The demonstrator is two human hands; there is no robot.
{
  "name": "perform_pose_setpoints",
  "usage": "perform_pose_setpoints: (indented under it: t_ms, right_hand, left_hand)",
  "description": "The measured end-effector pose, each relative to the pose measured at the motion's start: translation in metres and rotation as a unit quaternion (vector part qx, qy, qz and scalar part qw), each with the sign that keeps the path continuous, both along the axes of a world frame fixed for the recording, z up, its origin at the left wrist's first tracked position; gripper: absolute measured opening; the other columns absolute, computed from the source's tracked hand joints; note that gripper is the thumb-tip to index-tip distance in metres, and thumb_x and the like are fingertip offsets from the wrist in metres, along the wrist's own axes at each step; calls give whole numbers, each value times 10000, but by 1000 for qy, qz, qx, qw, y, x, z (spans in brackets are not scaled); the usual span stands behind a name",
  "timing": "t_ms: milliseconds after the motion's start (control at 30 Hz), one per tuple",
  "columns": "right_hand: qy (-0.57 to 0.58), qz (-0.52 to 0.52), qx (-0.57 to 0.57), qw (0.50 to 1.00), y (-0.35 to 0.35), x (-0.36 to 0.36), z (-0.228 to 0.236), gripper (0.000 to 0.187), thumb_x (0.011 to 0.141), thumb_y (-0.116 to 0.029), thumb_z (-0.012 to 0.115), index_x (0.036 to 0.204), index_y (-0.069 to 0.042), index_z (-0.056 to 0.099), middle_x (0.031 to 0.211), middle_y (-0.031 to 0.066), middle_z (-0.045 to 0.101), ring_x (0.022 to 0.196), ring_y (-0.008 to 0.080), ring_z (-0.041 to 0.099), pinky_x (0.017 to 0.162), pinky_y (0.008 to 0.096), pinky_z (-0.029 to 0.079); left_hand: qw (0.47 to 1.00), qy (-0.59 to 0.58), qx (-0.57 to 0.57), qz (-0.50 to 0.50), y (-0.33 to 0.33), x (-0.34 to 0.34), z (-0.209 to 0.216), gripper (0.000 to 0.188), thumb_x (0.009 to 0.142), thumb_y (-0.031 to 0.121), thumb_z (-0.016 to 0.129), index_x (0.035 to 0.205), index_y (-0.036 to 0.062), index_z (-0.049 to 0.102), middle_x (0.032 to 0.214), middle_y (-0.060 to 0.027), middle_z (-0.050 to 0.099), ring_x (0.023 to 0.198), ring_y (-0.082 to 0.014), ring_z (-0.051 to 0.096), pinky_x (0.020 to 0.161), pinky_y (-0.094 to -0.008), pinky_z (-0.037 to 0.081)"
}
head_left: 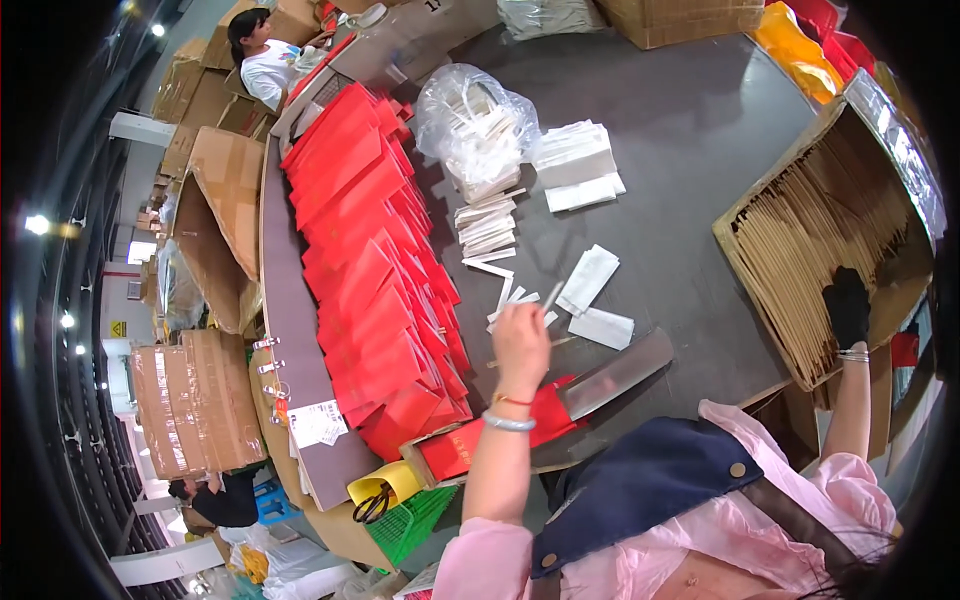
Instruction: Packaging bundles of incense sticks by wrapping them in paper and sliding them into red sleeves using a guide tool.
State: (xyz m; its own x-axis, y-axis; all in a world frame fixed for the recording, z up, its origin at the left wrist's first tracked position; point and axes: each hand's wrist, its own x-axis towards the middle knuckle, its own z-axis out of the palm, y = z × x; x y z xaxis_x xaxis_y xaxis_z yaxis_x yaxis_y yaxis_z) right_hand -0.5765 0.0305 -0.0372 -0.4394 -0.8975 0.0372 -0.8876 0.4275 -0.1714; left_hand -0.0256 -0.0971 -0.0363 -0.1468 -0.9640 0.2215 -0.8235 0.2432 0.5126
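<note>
My left hand is raised over the near part of the table, fingers closed in a pinch on a thin pale strip. Beneath that wrist lies a red packet, and a clear plastic sleeve extends from it. Small white strips lie in a loose stack beyond the hand, beside white folded papers. My right hand, in a black glove, rests on a row of brown flat cardboard pieces packed upright in an open carton. Its fingers are dark and hard to make out.
Overlapping red paper bags line the table's left side. Farther back are a clear plastic bag of white strips and a white paper stack. Scissors sit in a yellow holder at the near edge. A person works at far left.
</note>
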Motion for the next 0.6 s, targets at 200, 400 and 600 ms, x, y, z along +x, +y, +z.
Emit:
perform_pose_setpoints:
  t_ms: [200, 400, 600]
  right_hand:
    - [-11, 8, -31, 999, -5, 17, -12, 374, 835, -125, 530, 1172, 29, 583, 1141, 208, 601, 1099, 377, 558, 959, 415, 441]
    - [27, 5, -89, 996, 6, 10, -18, 356, 866, -125, 511, 1180, 28, 576, 1130, 223, 603, 1098, 386, 556, 979, 422, 434]
    - [92, -44, -263, 959, 6, -6, -20, 239, 990, -193, 477, 1054, 10, 587, 953, 140, 638, 962, 324, 612, 846, 418, 453]
  left_hand:
    - [999, -25, -31, -2, -6, -47, -15, 264, 767, 123, 749, 966, 38, 598, 941, -143, 580, 854, -346, 571, 742, -423, 473]
    - [998, 30, 59, 12, -9, -53, -11, 356, 693, 126, 806, 961, 57, 582, 959, -140, 557, 906, -350, 556, 786, -432, 464]
    - [998, 64, 15, -21, -12, -53, -12, 309, 706, 90, 793, 919, 53, 572, 912, -121, 570, 838, -312, 586, 707, -402, 481]
